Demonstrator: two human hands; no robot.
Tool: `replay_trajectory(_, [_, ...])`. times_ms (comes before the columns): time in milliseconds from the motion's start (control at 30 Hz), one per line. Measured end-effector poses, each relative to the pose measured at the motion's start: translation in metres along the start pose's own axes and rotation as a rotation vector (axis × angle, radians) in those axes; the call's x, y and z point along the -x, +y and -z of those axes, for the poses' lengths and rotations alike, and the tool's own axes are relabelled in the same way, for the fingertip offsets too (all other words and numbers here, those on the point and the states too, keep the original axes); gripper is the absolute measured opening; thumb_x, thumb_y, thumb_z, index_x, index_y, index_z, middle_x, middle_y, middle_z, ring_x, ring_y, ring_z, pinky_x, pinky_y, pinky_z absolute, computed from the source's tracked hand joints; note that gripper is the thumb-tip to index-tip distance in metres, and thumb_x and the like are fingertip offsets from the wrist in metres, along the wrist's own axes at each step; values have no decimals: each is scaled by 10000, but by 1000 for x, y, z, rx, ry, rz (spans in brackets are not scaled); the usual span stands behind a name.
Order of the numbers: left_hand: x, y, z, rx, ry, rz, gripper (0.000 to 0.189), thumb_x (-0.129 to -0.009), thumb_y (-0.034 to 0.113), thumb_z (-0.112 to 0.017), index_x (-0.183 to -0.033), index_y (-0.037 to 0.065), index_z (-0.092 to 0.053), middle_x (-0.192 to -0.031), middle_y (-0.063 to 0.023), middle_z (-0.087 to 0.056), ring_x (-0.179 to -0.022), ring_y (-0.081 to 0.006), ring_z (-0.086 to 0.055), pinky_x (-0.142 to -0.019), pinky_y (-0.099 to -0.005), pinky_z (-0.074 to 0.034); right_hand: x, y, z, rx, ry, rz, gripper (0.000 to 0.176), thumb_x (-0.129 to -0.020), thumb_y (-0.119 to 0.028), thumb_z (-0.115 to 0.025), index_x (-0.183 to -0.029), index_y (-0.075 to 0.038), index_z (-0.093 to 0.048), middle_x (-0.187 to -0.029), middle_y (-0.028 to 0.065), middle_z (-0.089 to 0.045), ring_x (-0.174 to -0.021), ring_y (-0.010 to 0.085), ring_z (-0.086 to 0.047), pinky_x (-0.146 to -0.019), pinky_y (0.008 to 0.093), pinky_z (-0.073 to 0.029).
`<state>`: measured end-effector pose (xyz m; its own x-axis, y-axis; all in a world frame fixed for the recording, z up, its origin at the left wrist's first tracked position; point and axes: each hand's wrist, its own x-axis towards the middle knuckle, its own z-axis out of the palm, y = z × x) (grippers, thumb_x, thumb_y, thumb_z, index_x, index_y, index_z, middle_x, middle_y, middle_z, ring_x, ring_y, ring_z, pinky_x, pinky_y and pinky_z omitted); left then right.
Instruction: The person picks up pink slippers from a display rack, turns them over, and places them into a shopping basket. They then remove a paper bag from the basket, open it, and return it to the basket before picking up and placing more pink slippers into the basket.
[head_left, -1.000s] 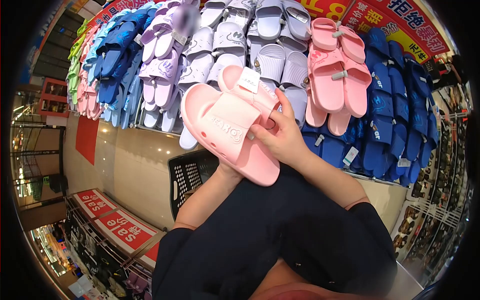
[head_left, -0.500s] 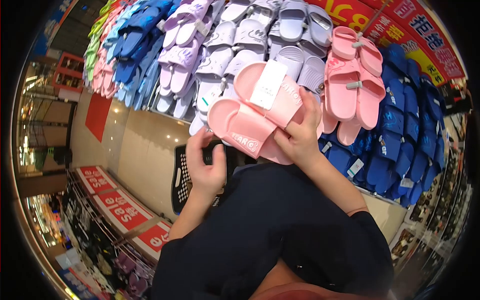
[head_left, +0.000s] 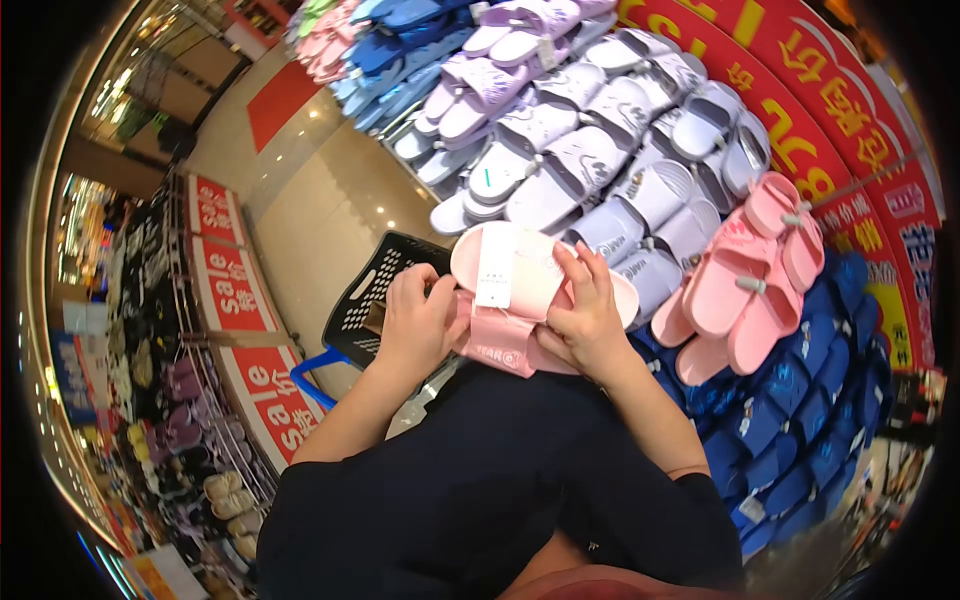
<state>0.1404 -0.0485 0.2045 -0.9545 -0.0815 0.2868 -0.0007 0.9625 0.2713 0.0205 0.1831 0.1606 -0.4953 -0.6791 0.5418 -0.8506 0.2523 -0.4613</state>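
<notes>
A pair of pink slide slippers (head_left: 505, 345) is in front of my chest, one above the other, with a white paper tag (head_left: 495, 268) lying over the upper one. My right hand (head_left: 588, 318) grips the pair from the right, its thumb near the straps and some fingers raised. At the left end of the lower slipper, my left hand (head_left: 420, 315) is closed with curled fingers, the thumb side against the slipper; its fingertips are partly hidden. Raised lettering shows on the lower strap.
Beyond the hands, a rack holds lavender slippers (head_left: 585, 160), pink slippers (head_left: 745, 280) and blue slippers (head_left: 800, 390). A black shopping basket (head_left: 385, 255) with a blue handle (head_left: 310, 375) is behind my left hand. Red sale signs (head_left: 235, 285) line a shoe rack at left.
My left hand has moved from open beside the slippers to closed at the lower one's end. The pair has turned slightly and the view has swung, showing more of the basket.
</notes>
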Motion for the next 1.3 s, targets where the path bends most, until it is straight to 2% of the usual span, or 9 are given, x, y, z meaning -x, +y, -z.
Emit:
replay_trajectory(200, [50,12,9,-32,75,15,390,-679,190,-809,-1034,113,-669,-1028,-99,-508,-958,-302,-520,-848,-413,-415,-13,-12,-16,-218,-194,191,230,-622,-192,-770,-709,-53,-609,-1453,219,-424,-1320,490,-399,-1054,679,-357])
replay_trajectory(400, [82,3,14,-69,189,63,253,-673,109,-742,-920,92,-692,-918,-26,-574,-893,-255,-554,-821,-400,-413,-42,-19,-45,-388,-286,286,235,-644,-183,-772,-706,-26,-608,-1473,225,-409,-1353,502,-368,-1075,655,-350])
replay_trajectory(567, [79,-34,44,-68,71,128,155,-657,100,-726,-804,88,-681,-883,-21,-593,-870,-251,-555,-780,-397,-405,-62,-26,-88,-483,-407,267,231,-724,-224,-780,-732,-26,-662,-1519,231,-366,-1380,499,-345,-1116,634,-297])
replay_trajectory(633, [85,-52,48,-82,-39,201,149,-652,102,-723,-795,86,-684,-876,-30,-594,-868,-258,-556,-778,-399,-404,-65,-27,-99,-382,-450,250,261,-772,-262,-770,-930,-67,-697,-1522,220,-369,-1388,441,-370,-1121,627,-290])
replay_trajectory(733, [108,-88,44,-116,-157,495,121,-677,74,-669,-784,83,-725,-860,-95,-649,-889,-311,-610,-773,-428,-477,-61,-18,-109,-250,-470,170,441,-783,-248,-763,-1191,-123,-649,-1493,203,-407,-1368,386,-414,-1125,617,-294])
replay_trajectory(867, [142,-155,36,-153,-332,1096,175,-697,133,-665,-830,60,-751,-931,-173,-714,-894,-370,-673,-796,-443,-539,-32,17,-121,-26,-491,18,486,-762,-165,-759,-1232,-133,-639,-1478,243,-400,-1351,410,-422,-1099,605,-330])
replay_trajectory(967, [156,-214,19,-131,-446,1325,234,-719,230,-687,-836,36,-748,-901,-213,-714,-838,-394,-695,-757,-464,-554,-13,34,-138,46,-555,-63,550,-756,-160,-759,-1284,-134,-607,-1491,265,-374,-1349,431,-411,-1114,588,-321])
replay_trajectory(1167, [162,-317,-63,-144,-380,1355,363,-716,332,-751,-716,-28,-708,-759,-234,-702,-706,-344,-706,-669,-442,-536,13,42,-169,211,-641,-125,581,-745,-175,-734,-1305,-118,-593,-1527,236,-314,-1370,420,-366,-1132,576,-313])
replay_trajectory(1300, [147,-366,-133,279,-293,1450,574,-736,457,-801,-752,-110,-709,-733,-229,-696,-676,-279,-696,-633,-383,-518,17,50,-183,292,-602,-90,542,-735,-179,-736,-1262,-126,-621,-1515,211,-296,-1338,430,-362,-1122,573,-332])
